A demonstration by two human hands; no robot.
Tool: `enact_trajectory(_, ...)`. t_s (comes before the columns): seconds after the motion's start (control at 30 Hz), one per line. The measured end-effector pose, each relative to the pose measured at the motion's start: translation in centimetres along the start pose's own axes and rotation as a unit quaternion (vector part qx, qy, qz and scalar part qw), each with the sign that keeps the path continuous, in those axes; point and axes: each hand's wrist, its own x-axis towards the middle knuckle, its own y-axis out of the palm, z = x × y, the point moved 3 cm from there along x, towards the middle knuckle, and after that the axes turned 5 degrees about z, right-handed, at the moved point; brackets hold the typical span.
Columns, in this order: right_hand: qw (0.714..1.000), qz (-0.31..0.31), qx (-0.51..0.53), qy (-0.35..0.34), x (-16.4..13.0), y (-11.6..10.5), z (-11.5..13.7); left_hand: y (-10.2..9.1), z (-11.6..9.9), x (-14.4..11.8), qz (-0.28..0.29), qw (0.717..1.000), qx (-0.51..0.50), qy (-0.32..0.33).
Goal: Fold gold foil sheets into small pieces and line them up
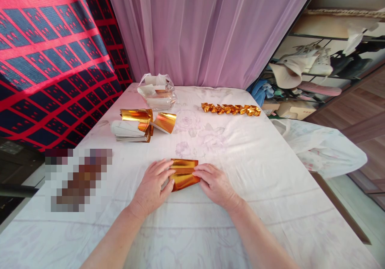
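Head view: a shiny gold foil paper sheet (183, 174), partly folded, is pressed flat on the white floral tablecloth (240, 160) near the table's front edge. It is pinned at its left end by the left hand (153, 187) and at its right end by the right hand (215, 185), fingers extended, neither clenched. A fold appears to be in the making; a firm, even crease seems called for. Behind lie a stack of gold-faced sheets (135, 126), a clear plastic bag (156, 90) and a row of folded gold pieces (231, 109).
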Motion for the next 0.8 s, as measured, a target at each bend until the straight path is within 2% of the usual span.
enact_trajectory(0.27,0.998,0.051,-0.037,0.002,0.2,-0.2,0.7,0.2,-0.5,-0.2,0.056,0.997,0.042,0.024)
enact_trajectory(0.43,0.996,0.066,-0.05,-0.016,0.1,-0.2,1.3,0.3,-0.4,-0.2,0.06,0.997,0.04,0.032)
enact_trajectory(0.67,0.991,0.11,-0.072,0.016,0.3,-0.2,1.6,0.0,-0.6,-0.2,0.081,0.994,0.058,0.034)
enact_trajectory(0.8,0.989,0.122,-0.077,0.013,0.3,-0.2,1.4,-0.2,-0.3,-0.3,0.107,0.992,0.06,0.039)
